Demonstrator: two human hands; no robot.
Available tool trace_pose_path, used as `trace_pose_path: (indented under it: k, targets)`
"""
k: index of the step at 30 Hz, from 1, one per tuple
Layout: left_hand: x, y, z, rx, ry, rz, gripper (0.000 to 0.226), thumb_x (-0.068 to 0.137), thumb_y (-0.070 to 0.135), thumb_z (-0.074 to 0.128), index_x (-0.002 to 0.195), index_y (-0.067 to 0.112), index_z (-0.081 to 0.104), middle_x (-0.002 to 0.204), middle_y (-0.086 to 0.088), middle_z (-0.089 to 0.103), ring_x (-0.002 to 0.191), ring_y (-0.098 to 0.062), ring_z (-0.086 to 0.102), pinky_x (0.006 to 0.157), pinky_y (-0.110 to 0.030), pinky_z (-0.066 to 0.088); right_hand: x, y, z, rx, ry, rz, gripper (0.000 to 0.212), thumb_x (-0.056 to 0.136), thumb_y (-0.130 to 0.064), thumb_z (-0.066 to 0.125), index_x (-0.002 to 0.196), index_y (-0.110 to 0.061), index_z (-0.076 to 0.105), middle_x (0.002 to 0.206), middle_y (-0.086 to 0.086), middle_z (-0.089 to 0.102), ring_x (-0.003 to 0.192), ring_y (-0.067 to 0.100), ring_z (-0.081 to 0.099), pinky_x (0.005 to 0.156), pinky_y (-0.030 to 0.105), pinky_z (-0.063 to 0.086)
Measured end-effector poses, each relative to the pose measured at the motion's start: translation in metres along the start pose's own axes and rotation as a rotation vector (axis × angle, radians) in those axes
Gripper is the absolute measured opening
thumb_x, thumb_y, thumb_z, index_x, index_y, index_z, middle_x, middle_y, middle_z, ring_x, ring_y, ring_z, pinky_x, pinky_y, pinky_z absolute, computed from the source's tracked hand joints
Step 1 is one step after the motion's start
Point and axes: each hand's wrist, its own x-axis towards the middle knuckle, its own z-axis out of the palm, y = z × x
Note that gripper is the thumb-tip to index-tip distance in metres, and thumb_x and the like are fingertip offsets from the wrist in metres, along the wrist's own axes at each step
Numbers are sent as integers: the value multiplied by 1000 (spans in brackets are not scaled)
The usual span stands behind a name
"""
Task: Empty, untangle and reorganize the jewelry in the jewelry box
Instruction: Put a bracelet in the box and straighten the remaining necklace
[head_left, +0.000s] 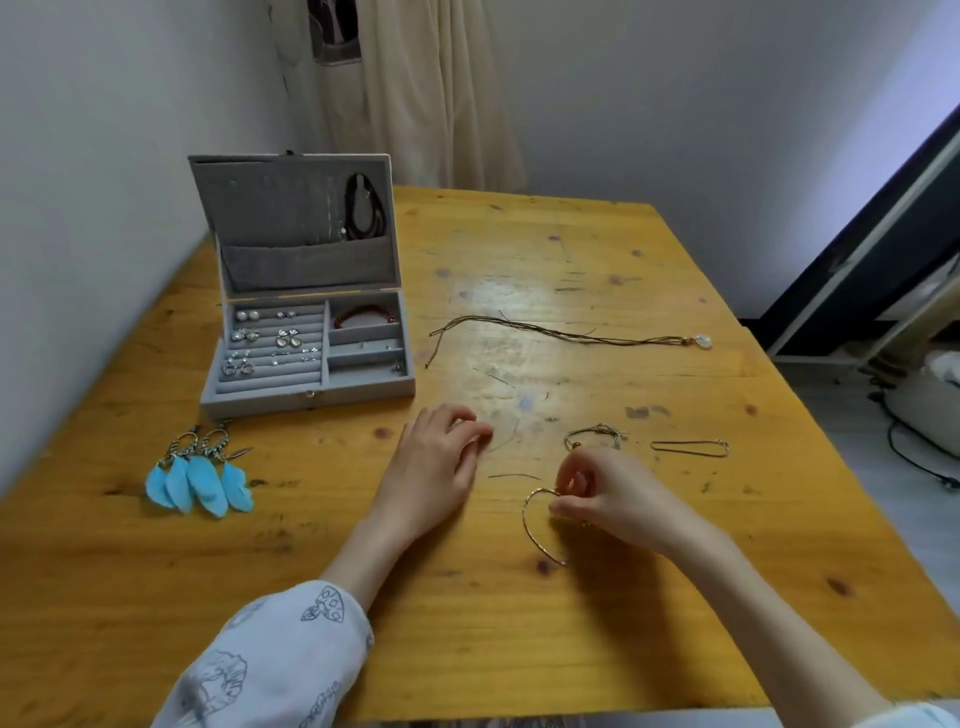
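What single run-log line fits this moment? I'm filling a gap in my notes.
right hand: pinches thin gold hoop | left hand: rests on yellow wooden table | grey jewelry box: open

Left sleeve (275, 660) pale blue-white, dark printed motifs, possibly butterflies; right forearm bare.

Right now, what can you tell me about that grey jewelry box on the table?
The jewelry box is grey and looks velvet-lined, standing open on the wooden table near the wall. Its upright lid has a pocket, with dark cords hanging inside. The base has ridged rows holding small earrings, and side compartments, the rearmost holding a red bead bracelet. Neither hand touches it.
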Motion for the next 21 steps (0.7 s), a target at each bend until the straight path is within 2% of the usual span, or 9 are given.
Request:
trace_pose_path:
  k: [2,6,7,9,12,14,17,19,21]
  targets:
    - [-1,0,-1,8,-10,4,24,91,19,50,112,18,62,112,1,55,106,-15,47,92,-24,33,0,-3,5,-70,39,-12,11,81,-33,66,79,-26,57,78,-12,49,76,8,44,65,21,32]
    - [-1,3,-3,-38,-29,-36,23,91,20,52,110,19,64,114,2,55,109,-13,46,95,-25,32,-2,-7,9,-116,49,-24,11,89,-29,56,89,-19,60,92,-3,52,90,14,47,82,27,39]
    - [-1,5,-4,-97,-33,-71,22,91,22,52,109,20,64,114,4,55,110,-11,45,96,-25,32,-2,-7,9,-110,44,-33,10,90,-29,54,89,-19,58,91,-4,51,91,14,47,82,27,40]
    - [0,8,-9,-265,-102,-154,24,91,31,51,110,23,63,114,9,56,112,-6,43,97,-25,32,-3,-9,5,17,47,-41,12,92,-27,51,85,-18,53,84,-5,51,82,14,48,73,25,38]
    - [0,14,-26,-537,-356,-228,42,80,53,51,116,31,57,114,15,58,106,7,48,88,-12,35,0,-19,-5,297,72,-58,13,92,-24,52,83,-16,55,76,-3,56,74,15,53,68,29,43]
    - [-1,19,-36,-613,-459,-239,39,75,52,59,111,36,57,105,16,65,97,10,56,82,-7,40,4,-29,-7,381,93,-81,13,92,-24,52,81,-17,55,73,-4,58,69,10,54,66,25,44]
    - [-2,21,-45,-706,-383,-267,14,82,24,66,96,22,65,84,4,72,80,-3,66,72,-13,48,11,-45,-5,559,126,-60,13,92,-22,52,81,-16,56,70,-6,58,57,-4,52,54,10,39]
    - [-4,18,-53,-822,-280,-326,7,84,14,63,90,14,66,77,-2,72,74,-12,68,67,-17,52,16,-51,-4,744,118,-7,13,92,-19,51,81,-15,56,71,-4,59,59,-2,54,55,13,40]
    - [-7,11,-61,-985,-201,-433,11,81,15,64,90,10,67,75,-6,71,74,-18,68,66,-21,55,19,-55,-4,921,64,40,14,93,-16,51,81,-11,57,73,0,58,63,6,55,56,18,42]
